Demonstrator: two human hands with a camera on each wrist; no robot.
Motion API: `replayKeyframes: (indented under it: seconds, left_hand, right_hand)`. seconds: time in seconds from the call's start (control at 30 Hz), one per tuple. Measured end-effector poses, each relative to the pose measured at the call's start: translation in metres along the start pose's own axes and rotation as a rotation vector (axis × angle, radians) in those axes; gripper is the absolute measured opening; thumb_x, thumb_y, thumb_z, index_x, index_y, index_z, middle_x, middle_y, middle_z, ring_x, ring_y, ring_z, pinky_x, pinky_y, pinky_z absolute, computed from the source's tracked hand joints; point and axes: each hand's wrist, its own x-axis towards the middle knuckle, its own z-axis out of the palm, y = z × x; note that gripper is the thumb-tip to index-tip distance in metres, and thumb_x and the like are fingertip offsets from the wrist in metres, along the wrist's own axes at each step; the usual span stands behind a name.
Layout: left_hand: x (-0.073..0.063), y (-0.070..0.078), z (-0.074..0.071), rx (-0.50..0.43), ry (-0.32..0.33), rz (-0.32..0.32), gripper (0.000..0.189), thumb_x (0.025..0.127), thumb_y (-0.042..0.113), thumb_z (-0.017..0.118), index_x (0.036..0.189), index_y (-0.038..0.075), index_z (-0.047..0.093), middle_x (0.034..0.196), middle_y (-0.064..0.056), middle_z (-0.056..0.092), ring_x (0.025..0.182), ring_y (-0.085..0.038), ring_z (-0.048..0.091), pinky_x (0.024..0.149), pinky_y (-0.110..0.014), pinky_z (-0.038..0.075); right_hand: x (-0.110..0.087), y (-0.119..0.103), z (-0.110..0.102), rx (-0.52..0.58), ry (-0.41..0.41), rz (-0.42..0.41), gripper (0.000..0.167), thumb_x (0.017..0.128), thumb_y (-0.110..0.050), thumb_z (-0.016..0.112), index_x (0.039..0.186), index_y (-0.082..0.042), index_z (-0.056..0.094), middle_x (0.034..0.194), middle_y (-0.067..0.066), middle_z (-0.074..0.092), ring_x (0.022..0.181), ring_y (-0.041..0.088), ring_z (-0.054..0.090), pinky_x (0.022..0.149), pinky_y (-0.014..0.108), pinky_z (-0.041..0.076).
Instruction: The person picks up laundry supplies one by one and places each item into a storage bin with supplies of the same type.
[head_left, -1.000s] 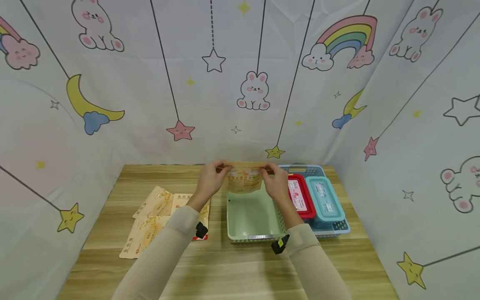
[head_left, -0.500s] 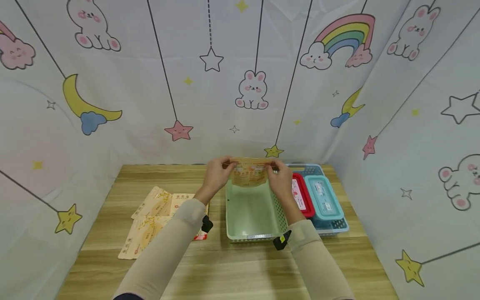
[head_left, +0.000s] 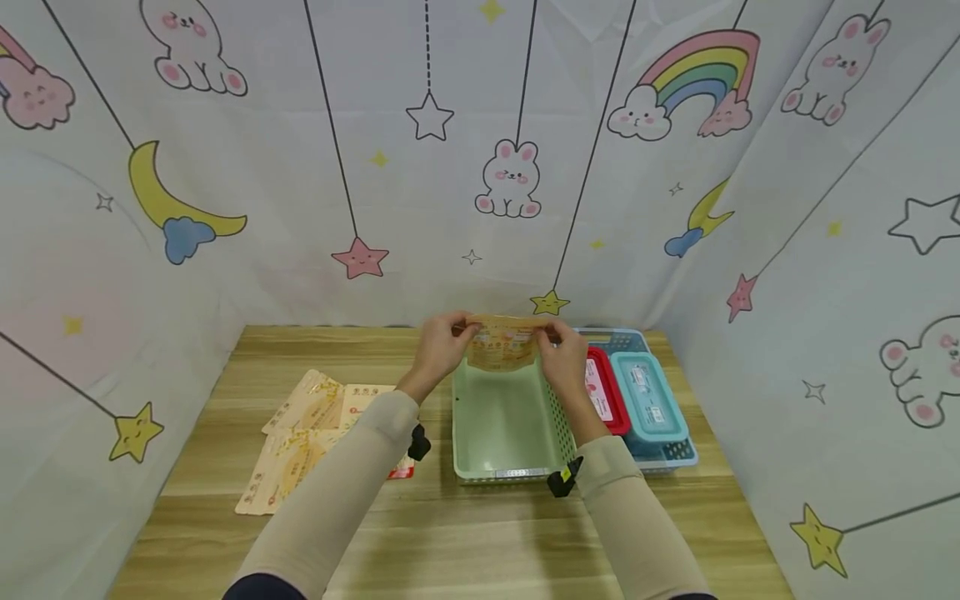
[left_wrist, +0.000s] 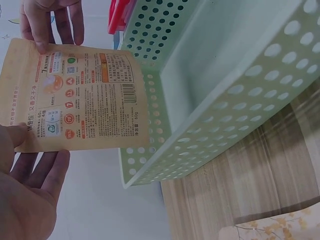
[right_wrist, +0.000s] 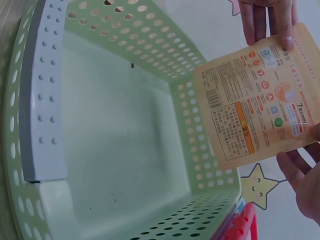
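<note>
A light-brown, wood-grained table is enclosed on three sides by white cloth walls printed with rabbits, stars and rainbows.

wood-grain table | left: overlapping tan pouches | middle: green basket | right: blue basket

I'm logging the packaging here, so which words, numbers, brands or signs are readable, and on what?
"60g": on the held pouch, near the barcode.
"又香又干净": same pouch.
"7": same pouch, in larger type.
Too small or blurred to read: the pouch's finer print, the print on the flat pouches, and the labels on the red lid and turquoise lid.
</note>
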Motion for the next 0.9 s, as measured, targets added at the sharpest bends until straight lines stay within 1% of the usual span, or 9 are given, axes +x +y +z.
replayKeyframes:
  seconds: [0.2, 0.4, 0.57, 0.7, 0.9]
  left_hand:
    - [0.000, -0.008, 0.004, -0.019, -0.021, -0.005, 0.019, 0.106, 0.021, 0.068, 0.114, 0.008, 0.080, 0.106, -0.009, 0.077, 0.099, -0.025, 0.074, 0.087, -0.041, 0.062]
    - [-0.003, -0.018, 0.009, -0.002, -0.029, -0.047, 0.018, 0.107, 0.023, 0.068, 0.112, 0.010, 0.080, 0.107, -0.008, 0.077, 0.100, -0.025, 0.074, 0.086, -0.042, 0.061]
    - [-0.006, -0.025, 0.014, -0.001, -0.038, -0.092, 0.017, 0.107, 0.023, 0.068, 0.109, 0.010, 0.079, 0.108, -0.008, 0.075, 0.103, -0.026, 0.072, 0.087, -0.042, 0.061]
    - [-0.008, -0.027, 0.017, -0.026, -0.027, -0.100, 0.016, 0.105, 0.021, 0.070, 0.108, 0.008, 0.079, 0.106, -0.009, 0.075, 0.102, -0.027, 0.072, 0.087, -0.043, 0.061]
    - [-0.010, -0.029, 0.020, -0.058, -0.025, -0.116, 0.015, 0.105, 0.018, 0.071, 0.108, 0.007, 0.080, 0.102, -0.008, 0.075, 0.099, -0.026, 0.072, 0.086, -0.043, 0.061]
  right_hand:
    - [0.000, 0.006, 0.002, 0.005, -0.033, 0.029, 0.014, 0.104, -0.014, 0.070, 0.111, -0.005, 0.078, 0.105, 0.013, 0.076, 0.098, 0.029, 0.068, 0.081, 0.041, 0.055]
    - [-0.002, 0.017, 0.006, -0.013, -0.087, 0.062, 0.018, 0.105, -0.016, 0.069, 0.116, -0.005, 0.078, 0.111, 0.012, 0.076, 0.101, 0.027, 0.068, 0.084, 0.040, 0.057]
    - [-0.005, 0.023, 0.010, -0.021, -0.103, 0.069, 0.018, 0.105, -0.015, 0.068, 0.115, -0.004, 0.078, 0.107, 0.013, 0.075, 0.098, 0.027, 0.067, 0.083, 0.041, 0.057]
    - [-0.008, 0.025, 0.011, -0.018, -0.110, 0.090, 0.020, 0.105, -0.015, 0.068, 0.118, -0.003, 0.077, 0.108, 0.014, 0.075, 0.101, 0.028, 0.068, 0.086, 0.044, 0.058]
    - [-0.010, 0.029, 0.013, -0.030, -0.110, 0.096, 0.017, 0.106, -0.014, 0.067, 0.115, -0.004, 0.078, 0.107, 0.013, 0.076, 0.100, 0.029, 0.069, 0.085, 0.045, 0.059]
